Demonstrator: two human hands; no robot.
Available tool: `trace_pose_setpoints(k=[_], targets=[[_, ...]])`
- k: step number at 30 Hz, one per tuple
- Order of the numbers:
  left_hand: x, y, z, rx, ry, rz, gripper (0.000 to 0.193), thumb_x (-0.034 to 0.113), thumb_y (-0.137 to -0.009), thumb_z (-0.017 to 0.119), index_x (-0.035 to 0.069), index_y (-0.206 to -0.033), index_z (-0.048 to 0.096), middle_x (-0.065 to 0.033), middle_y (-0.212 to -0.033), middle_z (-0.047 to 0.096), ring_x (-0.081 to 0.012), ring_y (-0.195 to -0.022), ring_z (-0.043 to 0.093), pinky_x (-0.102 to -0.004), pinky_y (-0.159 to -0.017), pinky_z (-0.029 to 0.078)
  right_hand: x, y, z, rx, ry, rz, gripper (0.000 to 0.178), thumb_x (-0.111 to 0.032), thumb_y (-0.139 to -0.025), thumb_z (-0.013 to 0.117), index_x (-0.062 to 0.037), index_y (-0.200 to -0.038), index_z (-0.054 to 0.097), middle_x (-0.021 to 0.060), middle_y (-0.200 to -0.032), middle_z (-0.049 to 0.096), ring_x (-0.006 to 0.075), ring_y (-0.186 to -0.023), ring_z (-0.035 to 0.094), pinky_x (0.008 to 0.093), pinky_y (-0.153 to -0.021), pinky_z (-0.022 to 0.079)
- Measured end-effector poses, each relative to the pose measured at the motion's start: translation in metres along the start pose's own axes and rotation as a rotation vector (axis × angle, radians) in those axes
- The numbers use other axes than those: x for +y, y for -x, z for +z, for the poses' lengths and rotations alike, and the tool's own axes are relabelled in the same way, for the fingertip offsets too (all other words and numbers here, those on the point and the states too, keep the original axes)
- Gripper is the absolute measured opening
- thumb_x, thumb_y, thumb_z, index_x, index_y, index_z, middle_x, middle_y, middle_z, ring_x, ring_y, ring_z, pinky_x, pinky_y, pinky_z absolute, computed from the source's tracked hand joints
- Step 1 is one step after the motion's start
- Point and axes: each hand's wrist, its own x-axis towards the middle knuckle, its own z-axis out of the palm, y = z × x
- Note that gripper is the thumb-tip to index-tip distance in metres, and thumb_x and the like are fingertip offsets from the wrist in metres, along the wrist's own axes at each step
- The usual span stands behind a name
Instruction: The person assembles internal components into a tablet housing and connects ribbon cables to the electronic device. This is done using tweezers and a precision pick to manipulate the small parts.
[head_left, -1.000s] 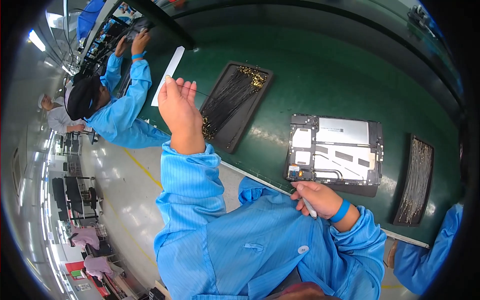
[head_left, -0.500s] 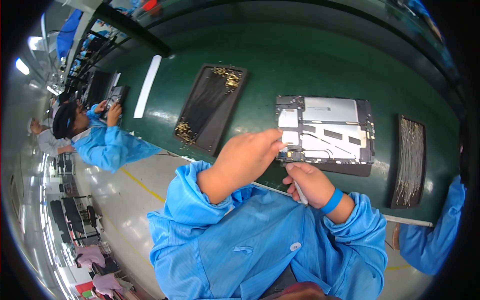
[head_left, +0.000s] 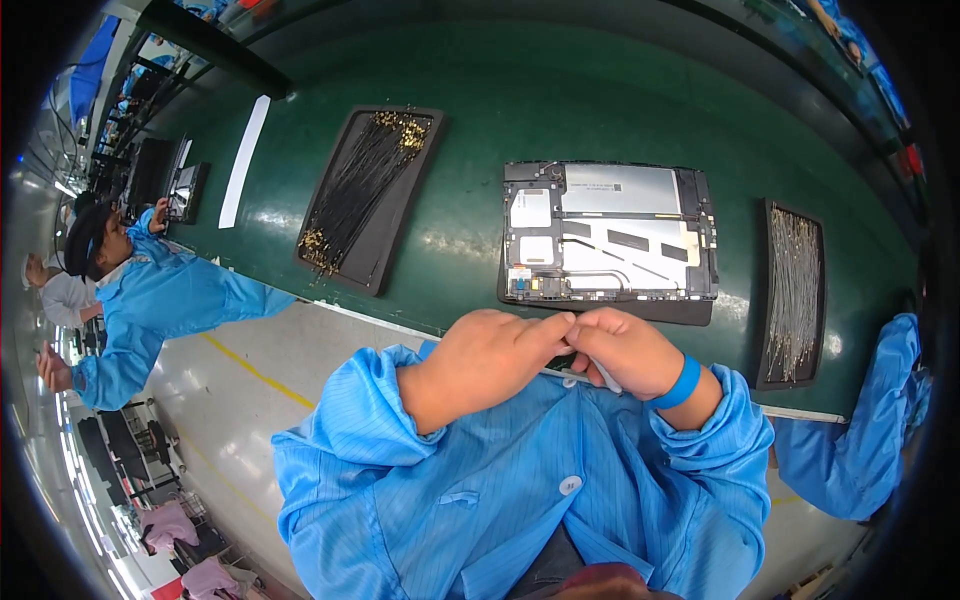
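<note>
My left hand (head_left: 490, 357) and my right hand (head_left: 632, 352) meet fingertip to fingertip at the near table edge, just in front of an opened flat electronic device (head_left: 610, 235). The fingers of the left are pinched together; what lies between them is too small to make out. A slim, light-grey, pen-like tool (head_left: 606, 378) sticks out below the curled fingers of the right, which wears a blue wristband (head_left: 678, 384). The device lies on a dark pad (head_left: 675, 312), its silver plates, black frame and small boards showing. Neither hand touches it.
Left on the green table (head_left: 465, 240) lies a black tray (head_left: 383, 270) of black cables with gold ends; a white strip (head_left: 243, 165) is beyond it. Another black tray (head_left: 820, 300) with grey cables lies right. A person in blue (head_left: 190, 295) works at left; a blue sleeve (head_left: 850, 450) shows at right.
My left hand has come back from the device's near left corner to meet the right hand at the table edge. The view has shifted, and the person at left has lowered one hand.
</note>
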Motion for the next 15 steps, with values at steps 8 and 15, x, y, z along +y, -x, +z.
trace_pose_setpoints(k=[8, 15], targets=[[-0.006, -0.005, 0.040, 0.128, 0.026, -0.045, 0.020, 0.010, -0.067, 0.060, 0.004, -0.085, 0.056, -0.0064, -0.067, 0.054, -0.0221, -0.065, 0.053, -0.0325, -0.058, 0.042, 0.019, -0.001, -0.005, 0.205, -0.294, -0.004, 0.026, -0.026, -0.079, 0.050, -0.0018, -0.089, 0.052, 0.0039, -0.075, 0.052, 0.0085, -0.053, 0.045, 0.0207, -0.044, 0.038], [-0.009, -0.024, 0.047, 0.139, -0.166, -0.094, 0.010, 0.009, -0.070, 0.056, 0.006, -0.080, 0.055, -0.0052, -0.074, 0.054, -0.0220, -0.078, 0.050, -0.0335, -0.071, 0.039, 0.001, -0.005, -0.007, 0.604, -0.550, -0.484, 0.045, -0.025, -0.083, 0.048, 0.0012, -0.117, 0.035, 0.0057, -0.074, 0.052, 0.0091, -0.062, 0.047, 0.0206, -0.052, 0.040]])
